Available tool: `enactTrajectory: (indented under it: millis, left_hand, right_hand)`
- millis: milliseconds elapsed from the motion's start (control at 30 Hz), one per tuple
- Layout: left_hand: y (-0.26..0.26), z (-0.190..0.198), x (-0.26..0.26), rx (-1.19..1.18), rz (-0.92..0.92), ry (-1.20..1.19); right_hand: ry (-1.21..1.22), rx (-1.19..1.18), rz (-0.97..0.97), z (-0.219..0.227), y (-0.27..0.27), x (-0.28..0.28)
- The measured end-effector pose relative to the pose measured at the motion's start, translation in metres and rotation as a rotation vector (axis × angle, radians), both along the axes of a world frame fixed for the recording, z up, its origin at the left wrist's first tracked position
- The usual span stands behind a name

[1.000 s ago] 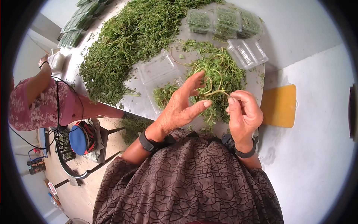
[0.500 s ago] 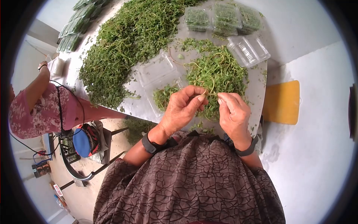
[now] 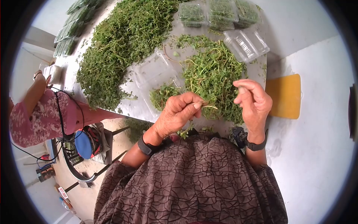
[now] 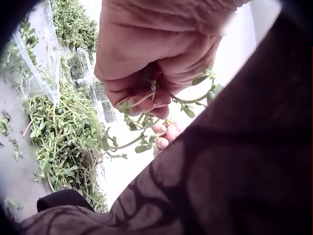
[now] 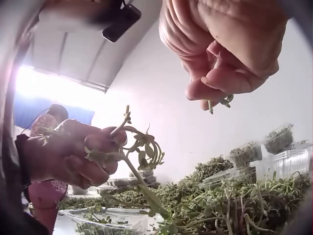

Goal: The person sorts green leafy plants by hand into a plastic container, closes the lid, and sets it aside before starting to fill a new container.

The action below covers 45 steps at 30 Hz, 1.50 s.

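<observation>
In the head view my left hand (image 3: 175,114) pinches a few purslane sprigs (image 3: 210,107) between thumb and fingers, cut ends pointing right. Leafy ends of the sprigs (image 4: 129,143) hang below that hand in the left wrist view. My right hand (image 3: 255,102) is raised to the right, apart from the left, fingers curled against the thumb. A small green purslane piece (image 5: 227,100) pokes out between its fingertips in the right wrist view. Beneath both hands lies a loose purslane pile (image 3: 216,71). Left of it, an open clear clamshell box (image 3: 145,72) holds some purslane (image 3: 164,93).
A large purslane heap (image 3: 119,44) covers the table's far left. Filled clear boxes (image 3: 191,15) and an open clear box (image 3: 246,46) stand at the back right. More packed boxes (image 3: 72,31) are stacked beyond the heap. Another person (image 3: 41,112) stands left; a yellow board (image 3: 285,97) is at right.
The left hand went from spread fingers to pinching the sprigs. My right hand met it at the stems, then drew away to the right, leaving the sprigs in the left.
</observation>
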<state>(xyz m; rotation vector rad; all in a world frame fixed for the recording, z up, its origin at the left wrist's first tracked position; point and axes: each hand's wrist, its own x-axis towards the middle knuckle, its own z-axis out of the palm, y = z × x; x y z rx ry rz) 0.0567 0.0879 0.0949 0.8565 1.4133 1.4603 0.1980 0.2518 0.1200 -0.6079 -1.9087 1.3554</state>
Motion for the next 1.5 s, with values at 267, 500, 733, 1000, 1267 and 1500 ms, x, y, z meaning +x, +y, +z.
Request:
enactTrajectory:
  millis: [267,500,733,1000,1267,1500]
  left_hand:
    - [-0.002,0.002,-0.003,-0.002,-0.062,-0.096]
    - [-0.006,0.005,-0.005,-0.076,-0.065,-0.187]
    - [-0.009,-0.003,0.003,-0.084,-0.056,-0.296]
    - [-0.016,-0.007,0.001,-0.133,-0.118,-0.169]
    - [-0.031,-0.008,-0.012,-0.15,-0.295,-0.227]
    - [-0.056,0.0,-0.02,-0.116,-0.321,-0.148]
  right_hand:
    - [-0.135,-0.189,0.468,-0.007,-0.019,-0.003]
    - [-0.155,-0.12,0.594,-0.016,-0.02,0.002]
    - [-0.193,-0.08,0.6,-0.025,-0.023,0.005]
    - [-0.202,0.35,0.443,-0.021,-0.035,0.006]
    - [-0.298,0.331,0.497,-0.015,-0.05,0.008]
    - [-0.347,0.491,0.471,-0.009,-0.073,-0.007]
